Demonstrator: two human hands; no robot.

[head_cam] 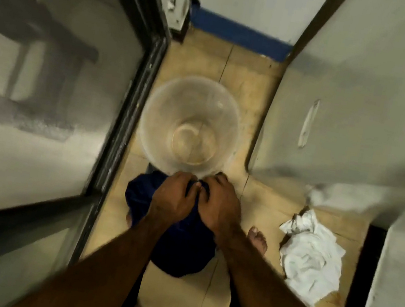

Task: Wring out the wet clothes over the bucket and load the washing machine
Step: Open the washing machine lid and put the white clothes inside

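A clear plastic bucket (190,124) stands on the tan floor, seen from above, with a little water at its bottom. Just on the near side of its rim, my left hand (172,196) and my right hand (217,201) are pressed together, both gripping a dark blue garment (178,245) that hangs down below them in a bunch. The white washing machine (359,104) fills the right side of the view; its opening is out of sight.
A crumpled white cloth (310,257) lies on the floor at the right, by the machine's corner. A dark-framed glass door (129,103) runs along the left. A bare foot (259,240) stands between garment and cloth. A blue skirting strip (240,35) marks the far wall.
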